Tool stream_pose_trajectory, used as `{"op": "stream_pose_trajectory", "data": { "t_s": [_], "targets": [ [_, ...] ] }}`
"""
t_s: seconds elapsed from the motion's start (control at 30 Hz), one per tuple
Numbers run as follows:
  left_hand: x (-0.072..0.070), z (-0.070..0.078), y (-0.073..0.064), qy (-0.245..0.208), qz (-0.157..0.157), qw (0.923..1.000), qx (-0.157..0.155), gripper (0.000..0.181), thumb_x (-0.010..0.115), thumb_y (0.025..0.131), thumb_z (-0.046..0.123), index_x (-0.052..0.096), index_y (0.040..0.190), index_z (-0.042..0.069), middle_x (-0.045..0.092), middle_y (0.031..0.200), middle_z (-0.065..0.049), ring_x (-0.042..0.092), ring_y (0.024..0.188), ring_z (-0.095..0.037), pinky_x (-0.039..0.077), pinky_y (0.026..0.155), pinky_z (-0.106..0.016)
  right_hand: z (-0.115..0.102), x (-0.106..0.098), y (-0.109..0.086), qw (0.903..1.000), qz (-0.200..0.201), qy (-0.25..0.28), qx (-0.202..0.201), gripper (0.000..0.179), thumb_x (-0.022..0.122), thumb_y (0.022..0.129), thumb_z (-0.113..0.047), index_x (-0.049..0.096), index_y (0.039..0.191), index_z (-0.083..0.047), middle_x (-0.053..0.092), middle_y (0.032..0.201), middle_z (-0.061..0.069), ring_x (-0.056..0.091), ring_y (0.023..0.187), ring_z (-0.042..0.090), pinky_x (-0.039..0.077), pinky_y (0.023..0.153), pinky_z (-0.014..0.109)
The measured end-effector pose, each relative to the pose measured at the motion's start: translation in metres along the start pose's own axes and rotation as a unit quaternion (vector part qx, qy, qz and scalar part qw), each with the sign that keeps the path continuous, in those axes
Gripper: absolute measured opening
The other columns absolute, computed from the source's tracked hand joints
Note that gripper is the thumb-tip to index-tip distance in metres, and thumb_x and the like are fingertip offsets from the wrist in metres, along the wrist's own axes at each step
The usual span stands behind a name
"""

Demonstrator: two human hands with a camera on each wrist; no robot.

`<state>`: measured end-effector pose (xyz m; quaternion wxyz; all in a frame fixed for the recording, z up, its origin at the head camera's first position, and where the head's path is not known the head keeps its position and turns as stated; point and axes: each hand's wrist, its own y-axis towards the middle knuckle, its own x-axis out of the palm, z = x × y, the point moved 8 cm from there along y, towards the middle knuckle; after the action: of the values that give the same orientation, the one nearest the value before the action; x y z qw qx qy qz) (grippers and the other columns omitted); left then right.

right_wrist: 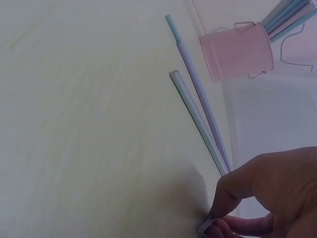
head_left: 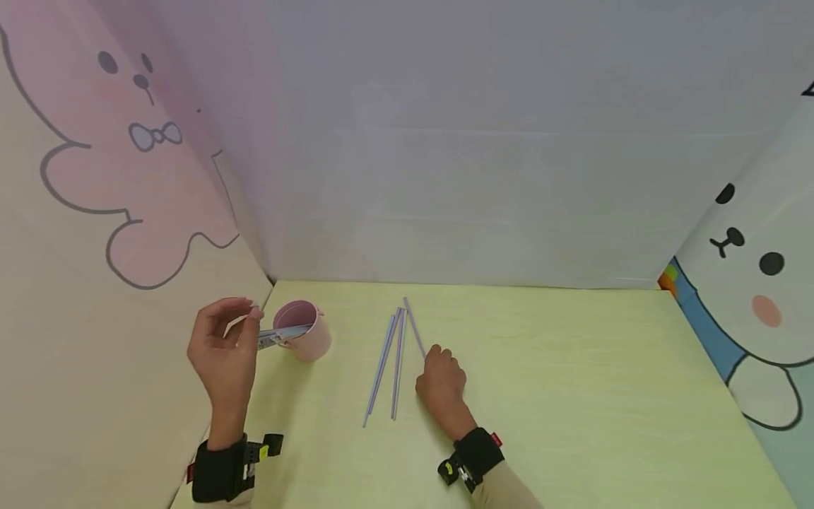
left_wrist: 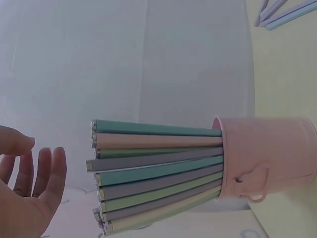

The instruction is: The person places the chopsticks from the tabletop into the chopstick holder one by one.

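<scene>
A pink bucket (head_left: 316,343) stands upright at the left of the table, its small handle showing. Long thin pastel sticks (left_wrist: 158,163) in teal, pink, green and grey-purple lean out of its mouth. My left hand (head_left: 224,353) is raised beside their free ends, its fingers loosely bent; a gap separates it from the sticks in the left wrist view. On the table, my right hand (head_left: 441,382) pinches the near end of a lilac stick (head_left: 413,322) between thumb and fingers. Several more loose sticks (head_left: 384,367) lie just left of it, fanned slightly.
The pale yellow tabletop (head_left: 585,382) meets a plain light back wall (head_left: 458,177). Side panels carry cartoon animals, a pink one (head_left: 146,191) at left and a white one (head_left: 750,283) at right. Dark straps (head_left: 219,470) with cameras sit on both wrists.
</scene>
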<state>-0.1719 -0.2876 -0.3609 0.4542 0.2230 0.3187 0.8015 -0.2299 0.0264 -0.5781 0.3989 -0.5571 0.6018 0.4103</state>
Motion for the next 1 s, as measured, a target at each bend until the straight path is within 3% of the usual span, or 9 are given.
{"op": "stream_pose_trajectory", "data": {
  "t_s": [0.23,0.4,0.6,0.73,1.0],
  "targets": [
    [0.027,0.020,-0.004,-0.008,-0.027,0.9995,-0.013,0.028,0.061,0.075,-0.032,0.056,0.102,-0.027,0.057,0.095,-0.032,0.064,0.090,-0.022,0.057,0.077,-0.015,0.007,-0.015,0.002,0.9979,-0.026,0.059,-0.002,0.018,0.066,0.075,-0.001,0.049,0.075,-0.003,0.051,0.066,0.011,0.058,0.054,0.029,0.048,0.039,0.036],
    [0.040,0.024,-0.007,-0.019,-0.052,0.9984,-0.013,0.028,0.060,0.075,-0.033,0.055,0.102,-0.027,0.055,0.095,-0.035,0.064,0.090,-0.023,0.057,0.077,-0.015,0.013,-0.022,0.003,0.9947,-0.047,0.092,0.001,0.019,0.066,0.072,0.002,0.049,0.071,-0.006,0.052,0.061,0.008,0.055,0.051,0.024,0.044,0.037,0.033],
    [0.050,0.023,-0.012,-0.052,-0.072,0.9959,-0.019,0.028,0.058,0.076,-0.034,0.054,0.103,-0.028,0.053,0.095,-0.036,0.063,0.091,-0.024,0.057,0.078,-0.017,0.016,-0.031,0.000,0.9906,-0.058,0.124,0.001,0.013,0.068,0.071,0.003,0.060,0.079,-0.004,0.062,0.071,0.009,0.056,0.055,0.022,0.048,0.043,0.032],
    [0.055,0.019,-0.017,-0.069,-0.081,0.9938,-0.033,0.027,0.059,0.076,-0.033,0.054,0.102,-0.028,0.053,0.096,-0.039,0.063,0.090,-0.026,0.058,0.079,-0.018,0.013,-0.039,-0.002,0.9874,-0.050,0.150,-0.005,0.019,0.067,0.071,0.002,0.064,0.089,-0.004,0.065,0.075,0.008,0.058,0.057,0.021,0.048,0.044,0.030],
    [0.070,0.014,-0.025,-0.099,-0.101,0.9884,-0.054,0.031,0.057,0.077,-0.034,0.051,0.107,-0.029,0.050,0.097,-0.045,0.063,0.088,-0.031,0.059,0.075,-0.018,-0.006,-0.071,-0.010,0.9786,-0.011,0.202,-0.036,0.024,0.068,0.069,0.003,0.066,0.091,-0.007,0.061,0.070,-0.001,0.054,0.055,0.014,0.043,0.043,0.025]
  ]
}}
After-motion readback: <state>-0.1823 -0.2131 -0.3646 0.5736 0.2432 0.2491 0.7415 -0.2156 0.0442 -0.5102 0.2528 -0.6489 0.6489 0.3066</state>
